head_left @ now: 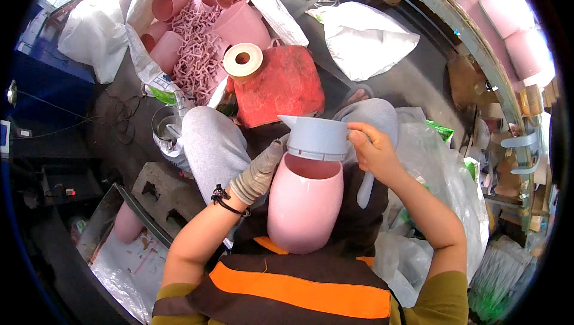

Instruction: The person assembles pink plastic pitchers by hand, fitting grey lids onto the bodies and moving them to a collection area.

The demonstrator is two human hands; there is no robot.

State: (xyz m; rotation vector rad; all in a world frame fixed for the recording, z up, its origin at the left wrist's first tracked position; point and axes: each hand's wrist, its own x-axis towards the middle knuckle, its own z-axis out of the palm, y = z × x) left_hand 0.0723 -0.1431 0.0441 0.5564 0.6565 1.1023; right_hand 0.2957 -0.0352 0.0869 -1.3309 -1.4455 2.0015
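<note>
Fingers of right hand (373, 152) pinched on grey lid (315, 138), holding it tilted just over the mouth of pink jug (305, 202) below them. Gloved left hand (258, 172) pressed against jug's side, apparently steadying it in the lap; finger spread hidden. Beyond fingertips: red stool (278, 86), tape roll (243, 61).

The pink plastic jug body (305, 202) lies in the person's lap, with the grey plastic spouted lid (315, 138) just beyond its mouth. The gloved left hand (258, 172) is on its left side, the bare right hand (373, 149) to the right of the lid. Farther off lies the red plastic container (281, 86), with the roll of tape (243, 60) on its far left corner. Far left of that, the open sack of pink jug bodies and handles (194, 32).
</note>
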